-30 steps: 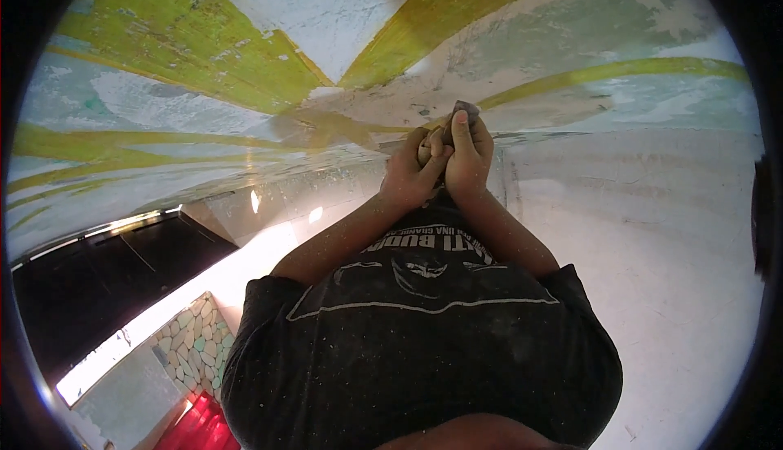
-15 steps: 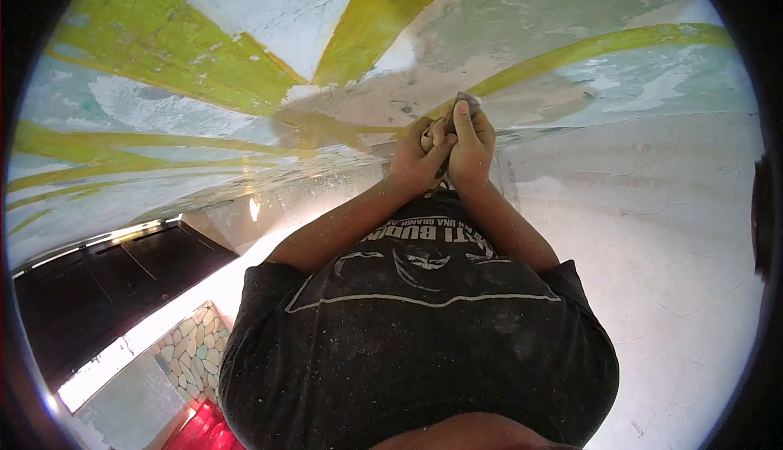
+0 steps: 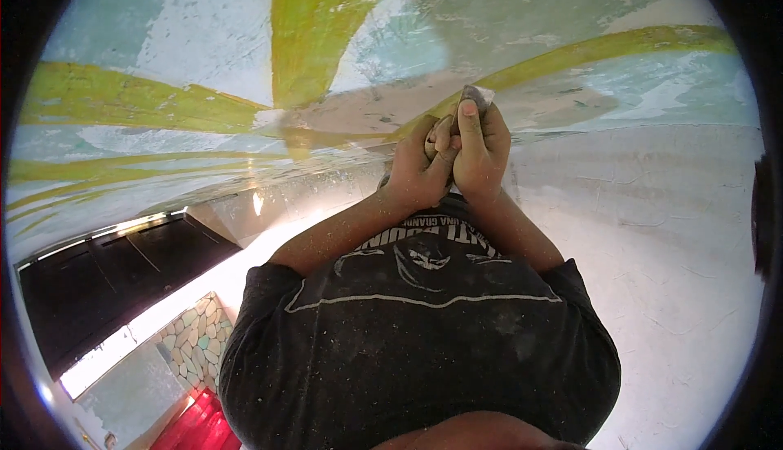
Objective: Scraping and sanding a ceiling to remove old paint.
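Note:
My right hand is closed on a small grey flat piece, its thumb pressed on the piece's face. The top of the piece sticks out above the fingertips, with a pale, shiny corner. My left hand is closed right beside the right one, fingers curled and touching the lower part of the piece between the hands. Its lower end is hidden by the fingers, and its exact kind cannot be made out. Both hands are in front of a wall with worn green, white and yellow-green paint.
To the right is a plain whitish wall. At lower left are a dark panelled opening, a patch of pebble-like stones and a red thing. Pale specks dot my black shirt.
Both hands have shifted slightly to the right with the grey piece, whose pale corner now shows more. The painted pattern has moved in the view as my head turned.

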Tool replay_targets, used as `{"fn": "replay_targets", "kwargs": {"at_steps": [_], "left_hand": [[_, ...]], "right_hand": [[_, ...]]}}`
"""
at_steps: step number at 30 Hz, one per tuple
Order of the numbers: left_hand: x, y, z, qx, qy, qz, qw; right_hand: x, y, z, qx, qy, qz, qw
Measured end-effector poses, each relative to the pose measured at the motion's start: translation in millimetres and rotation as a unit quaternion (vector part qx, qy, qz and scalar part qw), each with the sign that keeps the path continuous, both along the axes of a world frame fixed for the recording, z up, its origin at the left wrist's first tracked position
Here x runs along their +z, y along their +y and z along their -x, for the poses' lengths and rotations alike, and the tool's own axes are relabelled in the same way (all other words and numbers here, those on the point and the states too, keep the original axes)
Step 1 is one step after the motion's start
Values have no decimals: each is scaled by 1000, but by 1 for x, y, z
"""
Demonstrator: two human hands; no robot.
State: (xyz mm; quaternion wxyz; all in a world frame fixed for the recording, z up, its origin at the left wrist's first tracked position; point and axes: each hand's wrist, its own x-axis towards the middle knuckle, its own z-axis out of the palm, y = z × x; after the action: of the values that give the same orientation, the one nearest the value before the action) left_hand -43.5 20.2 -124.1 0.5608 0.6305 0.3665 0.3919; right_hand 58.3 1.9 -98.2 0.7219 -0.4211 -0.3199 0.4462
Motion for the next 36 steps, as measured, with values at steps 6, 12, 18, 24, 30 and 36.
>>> {"fn": "replay_targets", "kwargs": {"at_steps": [6, 12, 18, 24, 30, 36], "left_hand": [[3, 5, -4, 13, 23, -66, 997], [4, 4, -6, 21, -41, -39, 998], [10, 3, -6, 11, -49, -26, 998], [-4, 0, -8, 26, -80, -3, 996], [-8, -3, -6, 21, -75, 10, 997], [5, -8, -1, 30, -93, 7, 995]], "right_hand": [[17, 6, -4, 17, 12, 14, 1000], [28, 13, -5, 19, -22, -12, 1000], [25, 11, -2, -11, -45, 9, 999], [12, 10, -1, -7, -62, 49, 997], [8, 10, 0, -17, -39, 38, 998], [31, 13, -1, -15, -100, 23, 995]]}}
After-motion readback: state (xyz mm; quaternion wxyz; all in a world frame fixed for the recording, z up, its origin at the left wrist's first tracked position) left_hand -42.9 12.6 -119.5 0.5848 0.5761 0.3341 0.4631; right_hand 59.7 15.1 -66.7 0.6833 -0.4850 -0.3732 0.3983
